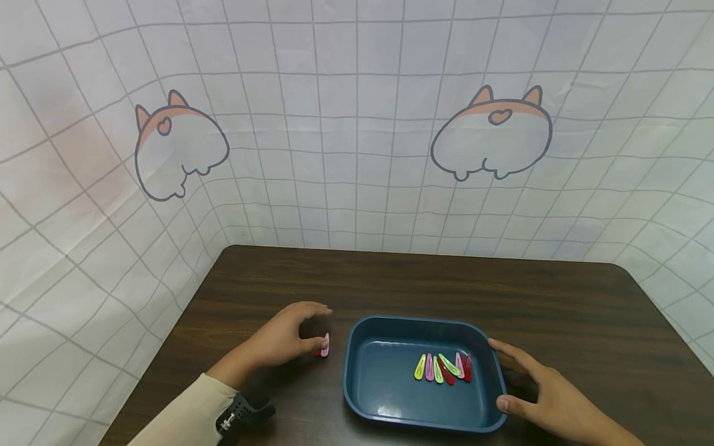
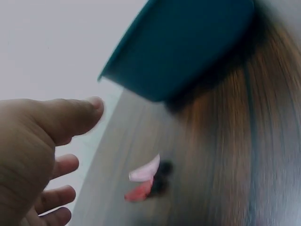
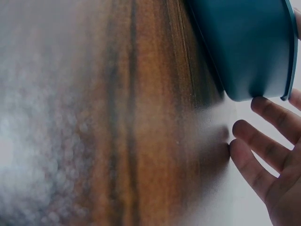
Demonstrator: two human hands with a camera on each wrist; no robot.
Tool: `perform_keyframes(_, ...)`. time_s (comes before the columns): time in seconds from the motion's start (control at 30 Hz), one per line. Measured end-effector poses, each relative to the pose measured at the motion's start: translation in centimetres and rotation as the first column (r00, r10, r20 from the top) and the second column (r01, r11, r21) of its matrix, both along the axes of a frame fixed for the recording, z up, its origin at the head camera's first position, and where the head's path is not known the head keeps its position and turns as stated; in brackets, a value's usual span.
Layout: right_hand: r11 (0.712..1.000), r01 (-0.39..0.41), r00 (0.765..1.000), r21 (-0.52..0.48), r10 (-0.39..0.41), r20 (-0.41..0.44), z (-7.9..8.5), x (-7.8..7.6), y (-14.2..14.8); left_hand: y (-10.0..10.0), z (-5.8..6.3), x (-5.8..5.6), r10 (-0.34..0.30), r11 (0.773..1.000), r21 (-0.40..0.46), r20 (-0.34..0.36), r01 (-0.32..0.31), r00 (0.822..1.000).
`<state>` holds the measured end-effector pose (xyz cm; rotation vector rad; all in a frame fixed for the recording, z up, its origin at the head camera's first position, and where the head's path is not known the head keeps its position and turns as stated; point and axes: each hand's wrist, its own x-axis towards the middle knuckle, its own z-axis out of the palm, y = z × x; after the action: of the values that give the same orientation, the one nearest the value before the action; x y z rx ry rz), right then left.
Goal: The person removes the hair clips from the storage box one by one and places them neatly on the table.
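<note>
My left hand (image 1: 284, 337) is above the table with its fingers loosely spread, holding nothing. Just beyond its thumb, a pink snap hair clip (image 1: 325, 347) lies beside a red hair clip (image 2: 139, 191); the red one is mostly hidden by the thumb in the head view. To the right stands a dark blue tray (image 1: 379, 390) with a raised rim. Inside it several hair clips (image 1: 438, 370), in yellow, green, pink and red, lie in a rough row towards the right. My right hand (image 1: 543, 393) rests its fairly straight fingertips and thumb against the tray's right side.
The dark wooden table (image 1: 357, 279) has rounded far corners. Behind it and at its sides hangs a white gridded cloth (image 1: 346, 155) with cartoon animal prints. A dark watch (image 1: 242, 410) is on my left wrist, below a cream sleeve (image 1: 186, 412).
</note>
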<state>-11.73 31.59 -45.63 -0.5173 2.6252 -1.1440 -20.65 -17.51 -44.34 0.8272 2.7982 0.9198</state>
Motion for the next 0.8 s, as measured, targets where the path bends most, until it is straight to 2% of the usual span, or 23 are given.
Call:
perform_keyframes(0.17,1.000,0.000,1.000,0.002,0.000,0.001,0.0,-0.1,0.0,1.6,1.4,0.6,0.001,0.999,0.042,-0.010,0.000,1.000)
perform_keyframes(0.3,1.000,0.001,1.000,0.000,-0.001,-0.001,0.0,-0.1,0.1,2.8,2.1,1.0,-0.037,0.998,0.050,-0.029,0.038,0.999)
perform_keyframes(0.43,1.000,0.000,1.000,-0.007,0.000,0.001,-0.1,0.0,0.1,3.7,2.4,1.2,-0.064,0.997,0.041,-0.036,0.065,0.997)
perform_keyframes(0.6,1.000,0.001,1.000,-0.003,-0.001,-0.001,-0.2,-0.1,0.1,4.2,2.6,1.4,-0.062,0.998,0.032,-0.012,0.062,0.998)
perform_keyframes(0.8,1.000,-0.001,1.000,-0.006,0.001,-0.001,-0.1,-0.1,0.1,4.9,3.0,1.4,-0.088,0.994,0.059,0.000,0.088,0.996)
